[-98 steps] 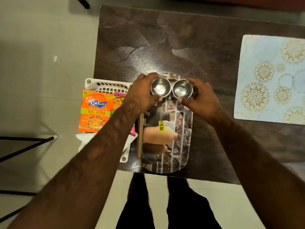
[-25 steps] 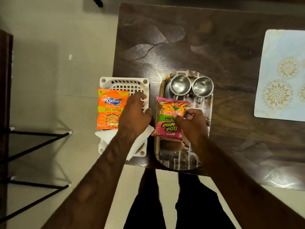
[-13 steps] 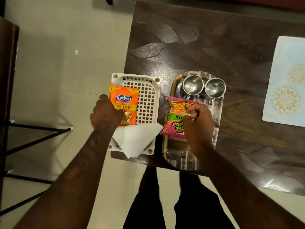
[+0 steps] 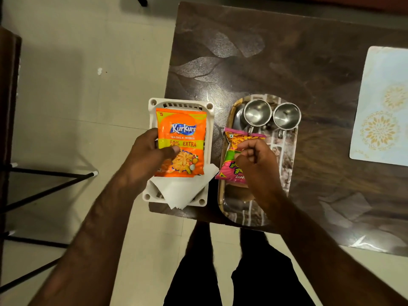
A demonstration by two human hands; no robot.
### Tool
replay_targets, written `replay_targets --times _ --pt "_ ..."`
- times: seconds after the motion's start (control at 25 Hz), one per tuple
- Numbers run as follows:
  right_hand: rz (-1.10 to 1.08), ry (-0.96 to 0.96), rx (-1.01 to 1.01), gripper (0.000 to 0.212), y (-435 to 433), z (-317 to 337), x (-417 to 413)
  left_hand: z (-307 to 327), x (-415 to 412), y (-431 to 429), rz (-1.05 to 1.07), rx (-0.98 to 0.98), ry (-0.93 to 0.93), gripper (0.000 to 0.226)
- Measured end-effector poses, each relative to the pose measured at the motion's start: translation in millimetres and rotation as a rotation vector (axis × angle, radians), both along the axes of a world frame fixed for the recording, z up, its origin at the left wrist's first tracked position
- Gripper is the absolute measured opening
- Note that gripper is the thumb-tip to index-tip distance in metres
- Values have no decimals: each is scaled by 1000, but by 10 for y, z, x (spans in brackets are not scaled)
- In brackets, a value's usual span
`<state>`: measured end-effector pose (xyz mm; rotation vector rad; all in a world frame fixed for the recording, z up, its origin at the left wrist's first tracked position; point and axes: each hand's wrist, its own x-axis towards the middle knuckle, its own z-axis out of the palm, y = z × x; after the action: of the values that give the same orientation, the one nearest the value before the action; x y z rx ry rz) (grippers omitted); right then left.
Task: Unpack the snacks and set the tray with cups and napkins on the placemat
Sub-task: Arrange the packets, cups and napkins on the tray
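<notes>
My left hand grips an orange snack packet by its left edge, over the white plastic basket. White napkins lie in the basket's near end. My right hand pinches a pink snack packet that lies on the left side of the oblong tray. Two steel cups stand side by side at the tray's far end. The pale floral placemat lies at the right of the dark table, apart from the tray.
The basket hangs slightly over the table's left corner, near its front edge. Black metal legs of some furniture stand on the tiled floor at the left. My legs in dark trousers are below the table edge.
My left hand has taken the orange packet and shifted it right, over the basket. My right hand still holds the pink packet on the tray. Both cups were set down on the tray earlier.
</notes>
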<state>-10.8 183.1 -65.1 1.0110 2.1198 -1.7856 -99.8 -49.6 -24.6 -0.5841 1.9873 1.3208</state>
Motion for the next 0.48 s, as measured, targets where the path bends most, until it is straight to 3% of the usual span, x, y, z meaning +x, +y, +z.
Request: replay_targets --times 0.08,0.24,0.36,0.48 --pt "-27 -24 -176 18 57 11 -9 33 68 175 -30 140 -51 33" --pt "-101 -111 -504 39 266 20 62 -17 194 631 -243 266 -126 35" --pt "-129 -152 -480 44 569 3 171 -30 168 926 -561 313 -192 38" --pt "16 -147 -486 51 838 16 290 -37 56 1185 -981 252 -235 42"
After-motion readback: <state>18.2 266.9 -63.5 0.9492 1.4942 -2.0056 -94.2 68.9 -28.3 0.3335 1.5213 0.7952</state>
